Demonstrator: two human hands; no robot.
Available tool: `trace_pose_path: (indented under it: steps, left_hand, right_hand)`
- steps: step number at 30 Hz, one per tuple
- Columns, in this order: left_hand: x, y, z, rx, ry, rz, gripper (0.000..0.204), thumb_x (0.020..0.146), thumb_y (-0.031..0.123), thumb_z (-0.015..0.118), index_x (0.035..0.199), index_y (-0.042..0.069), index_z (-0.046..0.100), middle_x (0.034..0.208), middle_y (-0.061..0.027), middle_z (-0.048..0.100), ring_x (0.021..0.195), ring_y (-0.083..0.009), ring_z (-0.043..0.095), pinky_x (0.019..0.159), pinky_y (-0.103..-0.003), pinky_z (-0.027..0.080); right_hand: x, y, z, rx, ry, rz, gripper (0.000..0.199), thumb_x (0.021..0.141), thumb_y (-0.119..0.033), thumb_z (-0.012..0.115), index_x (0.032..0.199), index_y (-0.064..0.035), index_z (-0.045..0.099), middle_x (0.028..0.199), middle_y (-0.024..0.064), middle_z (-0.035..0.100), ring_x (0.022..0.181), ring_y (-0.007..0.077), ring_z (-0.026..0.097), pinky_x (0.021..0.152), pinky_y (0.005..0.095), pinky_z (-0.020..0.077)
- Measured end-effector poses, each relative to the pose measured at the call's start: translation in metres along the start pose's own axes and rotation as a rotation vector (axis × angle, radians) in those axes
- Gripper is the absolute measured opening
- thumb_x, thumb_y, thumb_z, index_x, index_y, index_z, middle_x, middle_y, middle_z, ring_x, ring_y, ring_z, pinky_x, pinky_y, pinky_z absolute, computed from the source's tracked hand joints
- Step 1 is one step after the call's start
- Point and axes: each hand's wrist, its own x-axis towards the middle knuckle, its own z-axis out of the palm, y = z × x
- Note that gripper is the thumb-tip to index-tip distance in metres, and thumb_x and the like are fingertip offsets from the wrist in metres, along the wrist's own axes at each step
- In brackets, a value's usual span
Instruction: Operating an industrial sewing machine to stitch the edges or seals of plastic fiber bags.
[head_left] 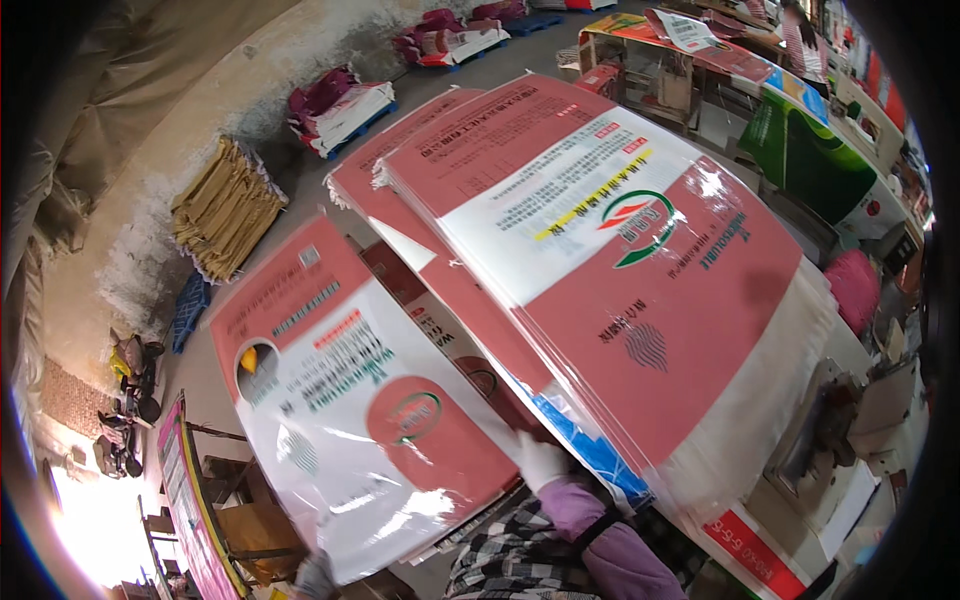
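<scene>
A glossy red-and-white printed sack (335, 430) hangs tilted in front of me, left of the big pile. At its lower right edge my right hand (541, 461), in a white glove, is closed on the rim. Its lower left corner is pinched by my gloved left hand (315, 577), whose fingers are partly hidden and blurred. To the right lies a thick pile of flat red-and-white sacks (690, 340), loose threads along its upper left edges. More red sacks show in the gap between the pile and the held one.
A sewing machine (825, 430) stands on the table at the right, near a pink bundle (852, 290). Folded tan sacks (225, 210) lean by the left wall. Bundled sacks (340, 112) lie on the floor farther back. A person (802, 45) is at the far right tables.
</scene>
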Motion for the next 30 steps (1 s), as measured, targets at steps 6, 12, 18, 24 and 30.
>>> trace_pose_path:
  steps: [6,12,18,24,30]
  left_hand:
    - [-0.02,-0.037,0.098,-0.346,-0.158,-0.219,0.047,0.105,0.024,0.029,0.15,0.008,0.03,0.15,-0.0084,0.04,0.139,-0.0235,0.036,0.117,-0.039,0.028]
    - [0.093,0.231,0.21,-1.009,-0.429,-0.397,0.026,0.096,0.006,0.047,0.117,-0.001,0.061,0.105,-0.0154,0.065,0.086,-0.0208,0.066,0.074,-0.027,0.055]
    - [0.186,0.404,0.314,-0.688,-0.796,-0.057,0.027,0.096,0.005,0.047,0.119,-0.001,0.06,0.105,-0.0152,0.065,0.087,-0.0208,0.066,0.075,-0.027,0.055]
    - [0.162,0.469,0.391,-0.608,-0.913,0.159,0.028,0.096,0.004,0.046,0.12,-0.001,0.059,0.105,-0.0151,0.065,0.088,-0.0208,0.066,0.076,-0.028,0.055]
    - [0.167,0.506,0.372,-0.524,-0.859,0.371,0.029,0.095,0.003,0.046,0.122,-0.002,0.057,0.106,-0.0149,0.065,0.09,-0.0208,0.066,0.077,-0.028,0.055]
  right_hand:
    - [0.024,0.022,0.06,0.05,0.136,-0.224,0.024,0.093,-0.029,0.051,0.096,-0.0059,0.059,0.079,0.0231,0.066,0.072,0.0382,0.066,0.066,0.0505,0.0505]
    - [-0.034,0.067,0.034,0.166,0.182,-0.085,0.025,0.093,-0.029,0.052,0.099,-0.0056,0.061,0.086,0.021,0.067,0.076,0.0362,0.066,0.069,0.0473,0.0514]
    - [-0.156,0.056,-0.055,0.41,0.063,-0.025,0.036,0.096,-0.033,0.05,0.124,-0.0139,0.062,0.112,0.0123,0.068,0.101,0.0313,0.065,0.092,0.0389,0.0495]
    - [-0.258,0.095,-0.061,0.754,0.12,0.43,0.035,0.095,-0.027,0.047,0.124,-0.0174,0.063,0.107,0.0086,0.071,0.099,0.0265,0.067,0.093,0.0321,0.0498]
    - [-0.247,0.097,-0.074,0.703,0.194,0.386,0.036,0.094,-0.028,0.047,0.124,-0.0171,0.064,0.103,0.0071,0.072,0.095,0.0246,0.069,0.089,0.0308,0.0515]
